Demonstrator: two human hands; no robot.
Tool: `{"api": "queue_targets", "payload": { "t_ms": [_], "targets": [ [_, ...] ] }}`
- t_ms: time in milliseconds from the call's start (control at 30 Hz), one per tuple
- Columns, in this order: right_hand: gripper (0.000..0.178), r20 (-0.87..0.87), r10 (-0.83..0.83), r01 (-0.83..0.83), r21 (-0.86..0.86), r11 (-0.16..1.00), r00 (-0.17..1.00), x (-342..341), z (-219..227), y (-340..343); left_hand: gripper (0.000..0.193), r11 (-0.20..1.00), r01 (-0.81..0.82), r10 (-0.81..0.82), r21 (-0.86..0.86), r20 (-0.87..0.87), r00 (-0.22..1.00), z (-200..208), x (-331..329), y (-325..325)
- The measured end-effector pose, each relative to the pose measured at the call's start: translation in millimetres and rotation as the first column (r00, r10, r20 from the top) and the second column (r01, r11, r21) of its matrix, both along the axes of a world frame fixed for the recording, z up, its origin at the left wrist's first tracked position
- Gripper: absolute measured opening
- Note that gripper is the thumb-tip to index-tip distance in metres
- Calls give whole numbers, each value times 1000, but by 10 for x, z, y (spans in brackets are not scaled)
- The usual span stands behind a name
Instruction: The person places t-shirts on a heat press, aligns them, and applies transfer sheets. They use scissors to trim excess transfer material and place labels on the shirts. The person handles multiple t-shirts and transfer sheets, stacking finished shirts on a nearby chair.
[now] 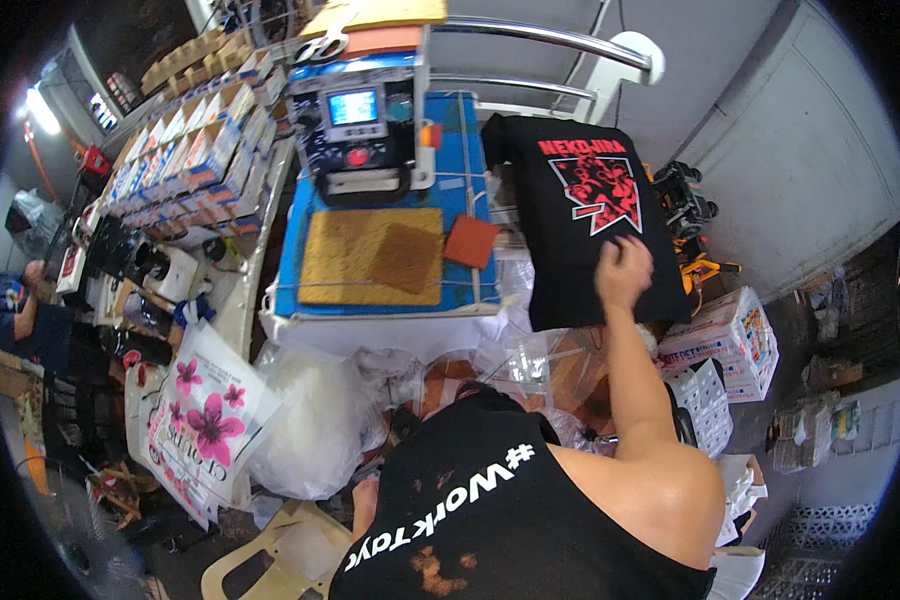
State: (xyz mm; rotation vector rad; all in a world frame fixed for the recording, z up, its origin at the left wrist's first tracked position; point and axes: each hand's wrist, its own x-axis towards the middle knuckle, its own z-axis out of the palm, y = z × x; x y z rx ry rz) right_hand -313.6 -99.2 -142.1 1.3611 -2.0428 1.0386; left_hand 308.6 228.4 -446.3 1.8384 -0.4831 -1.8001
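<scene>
A black T-shirt (560,268) with a red and white printed design (598,188) lies spread out at the right. My right hand (625,268) is over its lower part, below the print, with the fingers loosely bent and apart. Left of the shirt stands a heat press (355,130) with a lit screen and a dark handle. On the blue surface in front of it lie a mottled yellow-brown pad (340,255) and a small red square (470,242). Low beside my body, only a little of my left hand or forearm (365,503) shows; its fingers are hidden.
White-handled scissors (325,45) rest atop the press. Stacked boxes (190,155) fill the left bench. Below are a flower-printed bag (205,430), clear plastic (310,425) and a beige chair (260,560). A carton (720,345) stands right. Another person (30,325) is far left.
</scene>
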Motion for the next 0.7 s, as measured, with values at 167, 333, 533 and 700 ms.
{"api": "queue_targets", "payload": {
  "t_ms": [167, 333, 533, 700],
  "targets": [
    [68, 855, -502, 498, 383, 778, 126, -2323, -869, 907, 36, 846, 432, -397, -311, 170, 902, 204, -1221, -1391],
    [91, 954, 81, 236, -12, 972, -288, -3102, -1103, 1219, 66, 938, 246, -340, -245, -512, 789, 953, -3400, -2433],
    [25, 868, 352, -18, -382, 924, -350, -3522, -416, 992, 30, 941, -25, -134, -336, -440, 888, 1957, -4602, -2932],
    [35, 814, 483, -300, -572, 763, -323, -4071, 898, 167, 25, 902, -349, -165, -253, -951, 262, 2904, -4636, -2487]
  ]
}}
